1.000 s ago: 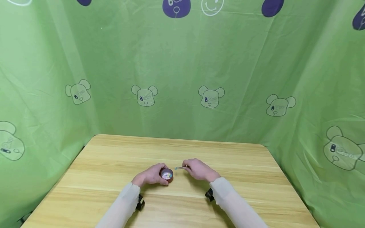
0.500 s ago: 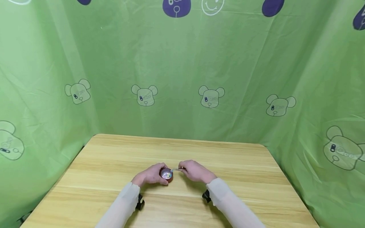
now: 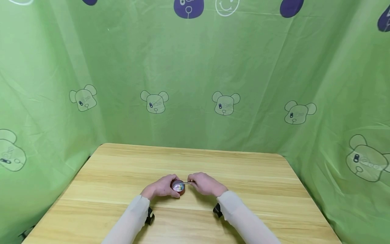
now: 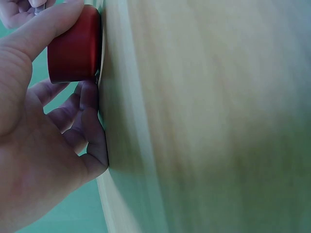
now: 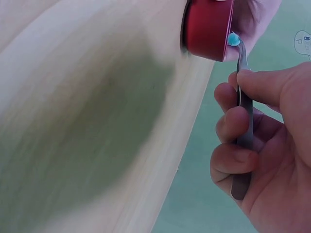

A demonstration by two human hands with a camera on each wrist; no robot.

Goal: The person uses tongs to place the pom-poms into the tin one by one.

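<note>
My left hand (image 3: 164, 186) grips a small round red tin (image 4: 75, 46) standing on the table, thumb on the near side and fingers on the far side. Several small coloured beads (image 3: 179, 187) show inside it in the head view. Between thumb and fingers, my right hand (image 5: 277, 131) pinches a pair of metal tweezers (image 5: 244, 116). The tweezers' bent tips hold a turquoise bead (image 5: 233, 39) right at the tin's open rim in the right wrist view. From the head camera the tips overlap the tin's opening.
The wooden table (image 3: 243, 183) extends around both hands. Green curtains (image 3: 189, 67) with bear prints hang behind it and on both sides. Dark wrist cameras (image 3: 217, 210) sit under the pale sleeves (image 3: 243, 213).
My right hand has moved left, bringing the tweezers and turquoise bead from beside the tin to over its opening. My left hand still holds the tin in the same place.
</note>
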